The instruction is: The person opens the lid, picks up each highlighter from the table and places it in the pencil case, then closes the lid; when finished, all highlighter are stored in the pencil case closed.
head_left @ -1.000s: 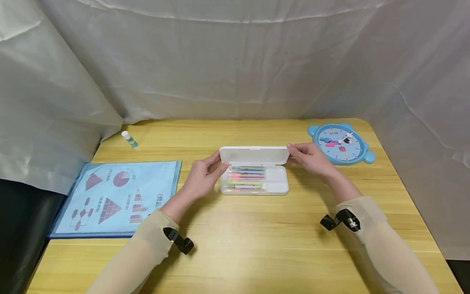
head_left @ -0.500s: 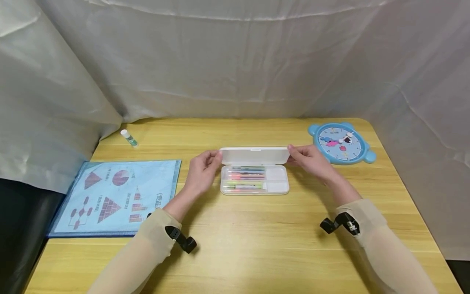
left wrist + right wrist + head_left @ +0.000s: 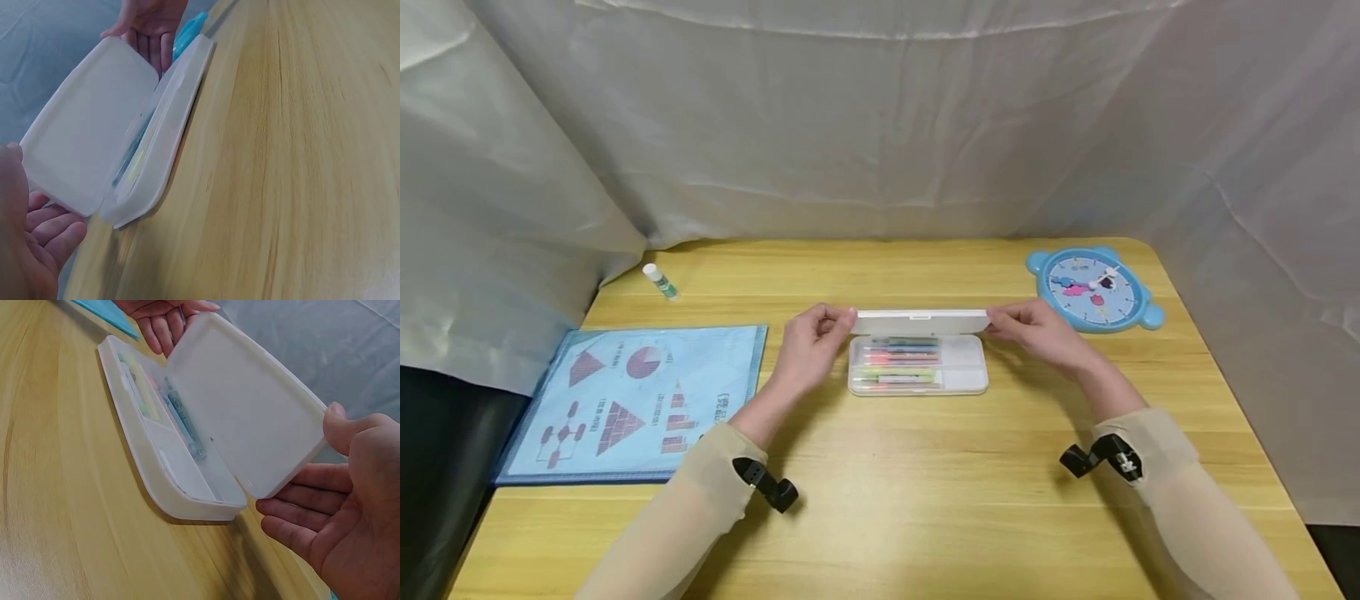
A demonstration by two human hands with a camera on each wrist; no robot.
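A white plastic pencil case (image 3: 964, 380) lies on the wooden table, its lid (image 3: 925, 324) raised on the hinge at the far side. Several pens (image 3: 181, 417) in blue, orange, yellow and green lie in its compartments. My left hand (image 3: 807, 350) holds the lid's left end between thumb and fingers. At the opposite end, my right hand (image 3: 1037, 336) grips the lid the same way; the right wrist view has its thumb on the edge and the fingers behind.
A blue zip folder (image 3: 640, 408) with printed charts lies to the left. Behind it lies a glue stick (image 3: 660, 282). A blue toy clock (image 3: 1093, 288) sits at the back right. Grey cloth (image 3: 880, 125) hangs behind the table.
The lid has tipped a little toward the case, its top edge now lower. My left thumb has shifted from the lid's inner face to its end; both hands have moved slightly with it.
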